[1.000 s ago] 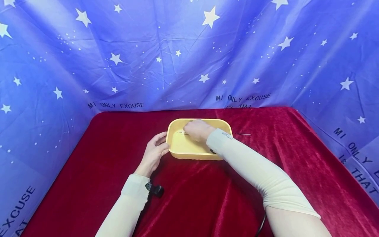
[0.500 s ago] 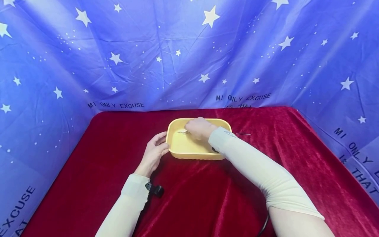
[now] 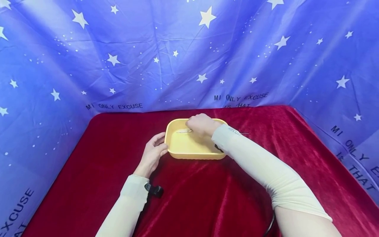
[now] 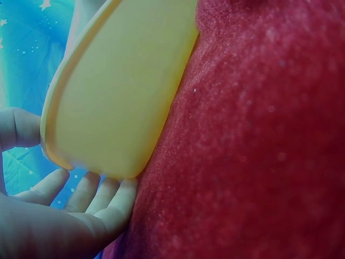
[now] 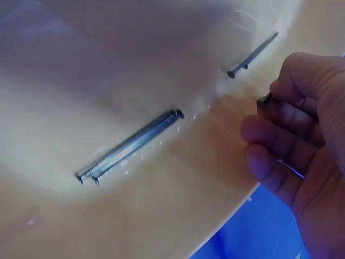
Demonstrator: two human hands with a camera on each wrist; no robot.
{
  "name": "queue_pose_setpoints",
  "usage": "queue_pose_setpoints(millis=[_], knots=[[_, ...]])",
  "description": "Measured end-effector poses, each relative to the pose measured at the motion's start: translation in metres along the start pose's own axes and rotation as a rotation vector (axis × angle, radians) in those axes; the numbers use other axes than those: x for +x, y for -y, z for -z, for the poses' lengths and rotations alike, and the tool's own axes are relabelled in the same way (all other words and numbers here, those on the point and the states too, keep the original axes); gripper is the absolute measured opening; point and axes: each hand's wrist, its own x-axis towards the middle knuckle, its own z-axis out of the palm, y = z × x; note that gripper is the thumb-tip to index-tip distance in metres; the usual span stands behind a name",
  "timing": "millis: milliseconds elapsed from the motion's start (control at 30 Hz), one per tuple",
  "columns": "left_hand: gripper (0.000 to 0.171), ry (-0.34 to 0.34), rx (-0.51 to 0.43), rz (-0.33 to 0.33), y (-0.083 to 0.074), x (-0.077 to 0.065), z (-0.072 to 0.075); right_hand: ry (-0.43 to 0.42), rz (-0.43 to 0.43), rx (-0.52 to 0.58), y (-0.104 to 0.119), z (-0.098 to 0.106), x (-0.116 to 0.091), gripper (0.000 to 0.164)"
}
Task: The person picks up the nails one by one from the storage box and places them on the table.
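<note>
The right hand (image 3: 202, 125) pinches a nail (image 5: 263, 102) (its head peeks out) over the tray's (image 3: 195, 156) far side. The left hand (image 3: 151, 154), fingers loosely extended, touches the tray's left end. Other nails (image 5: 129, 147) lie inside.

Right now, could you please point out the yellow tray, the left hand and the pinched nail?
Yellow tray (image 3: 195, 157): head view, on its near outer wall.
Left hand (image 3: 151, 154): head view, on its back.
Pinched nail (image 5: 263, 102): right wrist view, on its head.
</note>
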Motion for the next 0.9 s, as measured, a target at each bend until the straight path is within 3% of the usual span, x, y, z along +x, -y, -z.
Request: queue_pose_setpoints(millis=[400, 900], knots=[[0.062, 0.005, 0.002, 0.003, 0.000, 0.000, 0.001, 0.003, -0.016, 0.040, -0.010, 0.020, -0.010, 0.002], [0.061, 0.001, -0.019, 0.005, -0.001, -0.002, 0.000, -0.025, -0.056, 0.037, -0.025, 0.029, -0.038, 0.013]])
